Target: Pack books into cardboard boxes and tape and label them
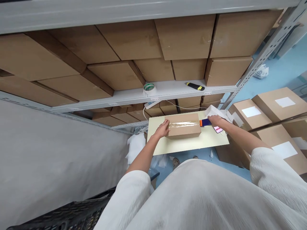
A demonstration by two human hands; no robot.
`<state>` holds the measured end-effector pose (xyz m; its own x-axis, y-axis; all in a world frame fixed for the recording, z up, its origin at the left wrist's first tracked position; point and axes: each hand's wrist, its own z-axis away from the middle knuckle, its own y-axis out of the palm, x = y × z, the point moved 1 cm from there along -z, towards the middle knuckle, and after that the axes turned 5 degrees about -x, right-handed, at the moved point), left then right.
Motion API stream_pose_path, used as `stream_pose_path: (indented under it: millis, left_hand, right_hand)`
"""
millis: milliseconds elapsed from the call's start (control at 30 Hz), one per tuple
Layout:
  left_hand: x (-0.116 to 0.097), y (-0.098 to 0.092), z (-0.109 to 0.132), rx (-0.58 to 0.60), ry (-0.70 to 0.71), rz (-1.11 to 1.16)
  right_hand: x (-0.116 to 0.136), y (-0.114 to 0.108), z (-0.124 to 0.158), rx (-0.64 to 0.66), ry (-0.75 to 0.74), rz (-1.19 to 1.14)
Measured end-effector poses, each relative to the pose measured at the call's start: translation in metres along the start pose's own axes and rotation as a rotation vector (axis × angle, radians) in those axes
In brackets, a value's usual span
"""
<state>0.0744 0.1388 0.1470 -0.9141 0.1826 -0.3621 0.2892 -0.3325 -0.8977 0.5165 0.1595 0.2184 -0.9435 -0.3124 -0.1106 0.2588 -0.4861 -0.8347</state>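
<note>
A small brown cardboard box (183,129) lies on the pale yellow board. A shiny strip of clear packing tape (183,124) runs lengthwise along its top. My left hand (163,128) grips the box's left end, its fingers over the edge. At the opposite end, my right hand (215,120) is closed round a blue and orange tape dispenser (205,122). The orange end touches the box's right edge, where the tape strip ends. Partly under my right wrist, a phone (218,129) with a lit screen rests on the board.
A metal shelf (172,91) packed with cardboard boxes stands ahead, holding a tape roll (149,88) and a yellow-black box cutter (195,86). Labelled cartons (275,137) are stacked at right. A white cable crosses behind the board (168,146). A black crate (72,214) sits lower left.
</note>
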Motion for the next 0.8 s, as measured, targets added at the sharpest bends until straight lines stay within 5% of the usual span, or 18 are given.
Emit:
stream_pose_path:
  millis: [233, 533, 800]
  left_hand:
    - [-0.007, -0.011, 0.002, 0.005, 0.016, 0.01]
    - [-0.009, -0.013, 0.002, 0.006, 0.034, -0.009]
    - [-0.006, -0.007, 0.003, -0.001, 0.03, 0.039]
  right_hand:
    - [0.023, -0.007, -0.007, -0.063, 0.052, 0.008]
    - [0.057, 0.012, 0.01, -0.077, 0.177, 0.037]
    - [0.002, 0.037, 0.058, -0.107, 0.285, -0.306]
